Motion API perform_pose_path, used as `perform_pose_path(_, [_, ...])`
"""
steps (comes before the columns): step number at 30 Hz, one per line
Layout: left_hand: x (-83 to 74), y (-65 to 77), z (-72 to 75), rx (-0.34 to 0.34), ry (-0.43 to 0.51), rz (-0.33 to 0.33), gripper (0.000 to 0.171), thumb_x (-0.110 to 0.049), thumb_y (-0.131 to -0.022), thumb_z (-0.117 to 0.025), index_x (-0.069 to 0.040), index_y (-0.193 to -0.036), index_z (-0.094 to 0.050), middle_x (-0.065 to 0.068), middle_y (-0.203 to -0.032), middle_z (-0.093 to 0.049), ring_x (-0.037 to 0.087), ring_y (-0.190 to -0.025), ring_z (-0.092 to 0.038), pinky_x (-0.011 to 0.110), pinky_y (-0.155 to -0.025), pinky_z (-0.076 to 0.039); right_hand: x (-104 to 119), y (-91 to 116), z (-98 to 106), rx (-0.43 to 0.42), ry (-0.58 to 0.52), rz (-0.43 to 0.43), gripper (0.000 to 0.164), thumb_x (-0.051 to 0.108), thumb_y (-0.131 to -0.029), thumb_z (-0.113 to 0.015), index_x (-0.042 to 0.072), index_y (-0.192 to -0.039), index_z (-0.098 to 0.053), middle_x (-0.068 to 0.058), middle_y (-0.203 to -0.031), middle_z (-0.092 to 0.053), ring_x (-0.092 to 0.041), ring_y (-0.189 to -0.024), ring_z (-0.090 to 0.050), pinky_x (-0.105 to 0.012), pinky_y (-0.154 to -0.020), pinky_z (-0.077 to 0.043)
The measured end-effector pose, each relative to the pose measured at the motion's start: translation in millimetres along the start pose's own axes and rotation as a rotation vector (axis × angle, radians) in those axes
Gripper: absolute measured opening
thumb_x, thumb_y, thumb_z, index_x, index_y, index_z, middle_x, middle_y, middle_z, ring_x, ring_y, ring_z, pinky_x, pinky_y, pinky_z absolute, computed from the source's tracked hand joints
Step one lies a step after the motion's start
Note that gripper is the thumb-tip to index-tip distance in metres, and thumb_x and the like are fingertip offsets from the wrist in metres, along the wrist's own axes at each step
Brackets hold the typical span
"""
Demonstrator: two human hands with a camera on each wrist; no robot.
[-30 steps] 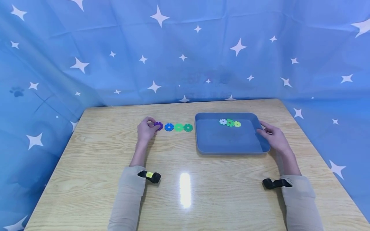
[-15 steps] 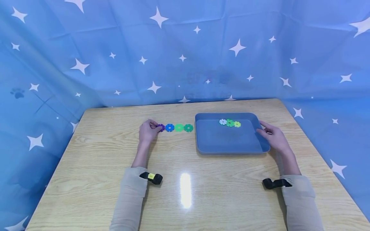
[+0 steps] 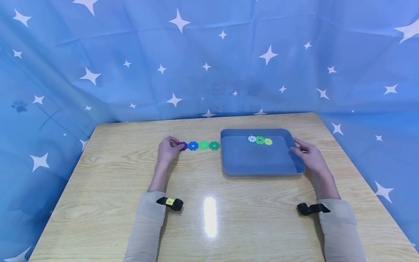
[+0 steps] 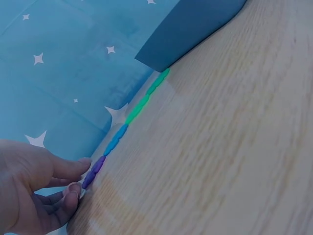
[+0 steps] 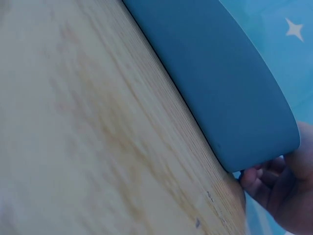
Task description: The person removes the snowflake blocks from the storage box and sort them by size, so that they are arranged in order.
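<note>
Tray (image 3: 258, 160) is gripped at its right wall by the right hand (image 3: 309, 155) in the head view; left of the tray, a row is formed by a purple disc (image 3: 184, 146), blue disc (image 3: 191, 146), light green disc (image 3: 204, 142) and dark green disc (image 3: 214, 143), the purple one pinched by the left hand (image 3: 168, 152); a yellow label (image 3: 170, 201) is worn on that wrist, its print too small to be read; the gap visible a second ago between purple and blue has been closed; in the left wrist view, the row is seen reaching toward the tray; in the right wrist view, the tray's end is clasped by curled fingers (image 5: 259, 188).
</note>
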State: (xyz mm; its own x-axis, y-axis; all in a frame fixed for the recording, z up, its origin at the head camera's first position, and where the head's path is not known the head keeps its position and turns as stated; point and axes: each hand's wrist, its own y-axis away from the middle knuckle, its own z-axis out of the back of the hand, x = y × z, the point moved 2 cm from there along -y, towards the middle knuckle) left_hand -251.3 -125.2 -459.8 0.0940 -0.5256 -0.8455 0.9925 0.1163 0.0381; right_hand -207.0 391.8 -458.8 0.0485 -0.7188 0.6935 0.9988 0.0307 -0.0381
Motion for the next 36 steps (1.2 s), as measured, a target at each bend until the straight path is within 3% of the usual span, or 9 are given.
perform_pose_path(10, [0.8, -0.6, 2.2, 0.031, -0.007, -0.015, 0.020, -0.011, -0.096, -0.069, 0.003, -0.110, -0.066, 0.016, -0.096, -0.065, 0.026, -0.084, -0.060, 0.029, -0.067, -0.046, 3, 0, -2, -0.001, -0.003, 0.007, 0.058, 0.035, -0.106, -0.052, 0.006, -0.155, -0.039, -0.019, -0.100, -0.058, -0.022, -0.084, -0.049, -0.027, -0.062, -0.042])
perform_pose_path(18, [-7.8, 1.7, -3.0, 0.030, 0.058, -0.086, 0.020, -0.012, -0.096, -0.070, 0.002, -0.110, -0.066, 0.014, -0.090, -0.064, 0.023, -0.079, -0.061, 0.027, -0.065, -0.046, 4, 1, -1, -0.003, -0.006, -0.008, 0.059, 0.036, -0.106, -0.052, 0.006, -0.155, -0.038, -0.018, -0.100, -0.057, -0.023, -0.084, -0.049, -0.027, -0.062, -0.042])
perform_pose_path(27, [-35.8, 12.5, -24.4, 0.137, 0.131, -0.191, 0.019, -0.011, -0.098, -0.067, 0.003, -0.111, -0.066, 0.011, -0.090, -0.062, 0.017, -0.075, -0.055, 0.024, -0.060, -0.045, 2, 0, 0, -0.006, 0.005, 0.005, 0.059, 0.035, -0.106, -0.052, 0.005, -0.155, -0.039, -0.018, -0.100, -0.057, -0.023, -0.085, -0.049, -0.027, -0.062, -0.042])
perform_pose_path(36, [-61.9, 20.6, -55.3, 0.227, 0.151, -0.274, 0.018, -0.012, -0.096, -0.069, -0.002, -0.111, -0.068, 0.007, -0.093, -0.062, 0.018, -0.081, -0.059, 0.028, -0.071, -0.049, 3, 0, -1, -0.004, 0.000, 0.003, 0.059, 0.035, -0.106, -0.052, 0.006, -0.155, -0.038, -0.018, -0.099, -0.056, -0.021, -0.083, -0.049, -0.027, -0.060, -0.041])
